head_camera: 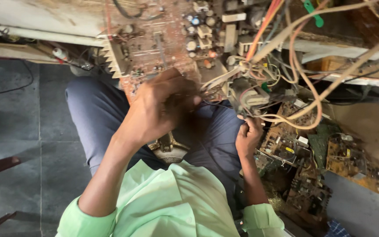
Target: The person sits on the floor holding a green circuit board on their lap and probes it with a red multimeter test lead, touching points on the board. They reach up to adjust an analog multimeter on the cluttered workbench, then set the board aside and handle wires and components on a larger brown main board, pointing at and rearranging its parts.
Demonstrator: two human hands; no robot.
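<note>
Head view only. Reddish-brown printed circuit board (154,48), large and flat, studded with capacitors and a toothed metal heat sink along its left edge, propped across the lap and tilted up and away, long axis running from the knees toward the cluttered bench beyond. Left hand (161,112) laid over the board's near edge, back of hand to the camera, fingers curled and close together against the board; blurred, so cannot tell whether anything is pinched under them. Right hand (248,136) lower and to the right of the board, fingers (253,123) bent narrow and closed around the underside of a grey boxy transformer block (248,98) hanging off the board's right corner in a knot of cream, orange and pink wires (294,66). Transformer block directly above the right fingertips, touching them; right hand the nearer one to it, left hand nearer the board's middle. Right of the board, on a brown sheet on the floor, a heap of scrap circuit boards (330,162). Below the board, dark blue trousers (97,114) and pale green shirt sleeves (172,206). Left of the board, grey tiled floor (14,145).
</note>
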